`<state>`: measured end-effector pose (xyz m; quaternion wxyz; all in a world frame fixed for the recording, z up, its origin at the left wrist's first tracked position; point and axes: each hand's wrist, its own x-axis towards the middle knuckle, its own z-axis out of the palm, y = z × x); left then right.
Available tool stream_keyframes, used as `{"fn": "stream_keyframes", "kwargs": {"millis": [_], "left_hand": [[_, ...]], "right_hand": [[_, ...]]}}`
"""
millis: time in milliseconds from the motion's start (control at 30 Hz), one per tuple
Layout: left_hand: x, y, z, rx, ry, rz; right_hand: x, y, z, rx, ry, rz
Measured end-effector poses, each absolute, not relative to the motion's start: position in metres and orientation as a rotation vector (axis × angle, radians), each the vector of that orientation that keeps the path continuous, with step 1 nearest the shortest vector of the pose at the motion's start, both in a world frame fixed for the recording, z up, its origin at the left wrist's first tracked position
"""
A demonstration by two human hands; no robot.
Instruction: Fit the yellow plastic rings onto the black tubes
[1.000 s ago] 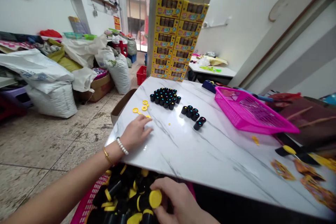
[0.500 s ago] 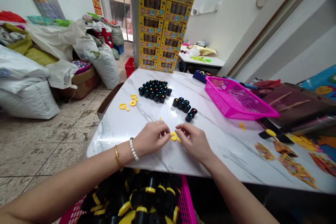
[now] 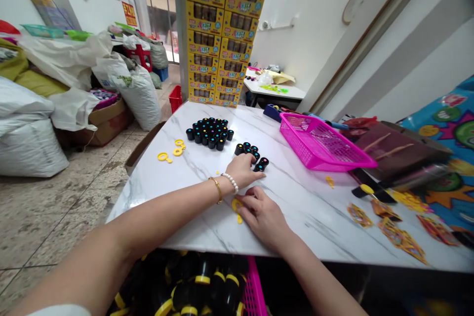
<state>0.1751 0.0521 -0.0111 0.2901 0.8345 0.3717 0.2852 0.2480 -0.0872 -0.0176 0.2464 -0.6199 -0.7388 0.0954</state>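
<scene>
My left hand (image 3: pixel 242 170) reaches forward over the white table. Its thumb and fingers are apart around a small black cylinder (image 3: pixel 260 168) at the near end of a short group; I cannot see a firm grip. Closer to me, my right hand (image 3: pixel 263 217) rests low on the table. Its fingertips are on a yellow ring with a tab (image 3: pixel 239 218), partly hidden by the fingers. Further back stands a larger cluster of black cylinders (image 3: pixel 211 134) with mostly blue dots on top. Loose yellow rings (image 3: pixel 162 156) lie left of it.
A pink basket (image 3: pixel 322 145) sits at the right of the marble-patterned table (image 3: pixel 148 207). Stacked yellow boxes (image 3: pixel 205 39) rise at the back. Orange packets (image 3: pixel 402 239) lie at the right. Below the front edge, another pink basket (image 3: pixel 254 286) holds black tubes with yellow rims.
My left hand has moved forward and right, from beside the yellow ring to the black cylinders. My right hand stays by the ring, which has turned slightly. The view has shifted right.
</scene>
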Motion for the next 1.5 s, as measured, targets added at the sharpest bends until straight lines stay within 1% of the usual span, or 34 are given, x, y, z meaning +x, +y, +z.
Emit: {"fn": "stream_keyframes", "kwargs": {"millis": [133,200,267,300,433,467,533,600,700,800,867,967,1000,1033,1133,1167,1200,1333,1500], "left_hand": [[0.188,0.051,-0.012,2.248,0.982,0.72],[0.179,0.045,-0.01,2.258,0.968,0.686],[0.158,0.034,-0.007,2.265,0.957,0.64],[0.144,0.028,-0.006,2.268,0.952,0.611],[0.082,0.001,-0.003,2.273,0.926,0.52],[0.07,-0.004,-0.003,2.275,0.919,0.522],[0.053,-0.014,-0.005,2.277,0.908,0.558],[0.046,-0.021,-0.008,2.258,0.899,0.612],[0.044,-0.021,-0.014,2.176,0.884,0.667],[0.045,-0.017,-0.017,2.119,0.87,0.656],[0.044,-0.016,-0.019,2.15,0.856,0.641],[0.045,-0.019,-0.021,2.255,0.839,0.633],[0.046,-0.02,-0.022,2.282,0.842,0.632],[0.046,-0.021,-0.023,2.302,0.848,0.628],[0.047,-0.022,-0.024,2.327,0.88,0.603],[0.048,-0.022,-0.024,2.334,0.881,0.592],[0.048,-0.021,-0.024,2.343,0.879,0.581],[0.048,-0.018,-0.025,2.382,0.871,0.556],[0.049,-0.021,-0.024,2.381,0.897,0.591]], "right_hand": [[0.25,-0.099,-0.007,-1.617,-1.954,0.472],[0.257,-0.104,-0.005,-1.613,-1.831,0.61],[0.27,-0.107,-0.006,-1.674,-1.716,0.635],[0.278,-0.108,-0.008,-1.731,-1.703,0.568],[0.307,-0.115,-0.011,-1.921,-1.915,0.055],[0.312,-0.116,-0.01,-1.946,-1.967,-0.012],[0.32,-0.117,-0.003,-2.022,-2.036,-0.025],[0.324,-0.118,0.007,-2.082,-2.153,0.119],[0.327,-0.123,0.021,-2.112,-2.328,0.436],[0.327,-0.128,0.03,-2.108,-2.323,0.606],[0.322,-0.128,0.033,-1.996,-2.239,0.646],[0.299,-0.116,0.033,-1.816,-1.993,0.477],[0.288,-0.11,0.031,-1.772,-1.883,0.475],[0.276,-0.103,0.029,-1.739,-1.765,0.538],[0.242,-0.082,0.019,-1.579,-1.464,1.047],[0.233,-0.077,0.015,-1.538,-1.395,1.154],[0.226,-0.073,0.011,-1.522,-1.346,1.191],[0.217,-0.067,-0.001,-1.562,-1.262,1.092],[0.217,-0.069,-0.008,-1.512,-1.259,1.201]]}}
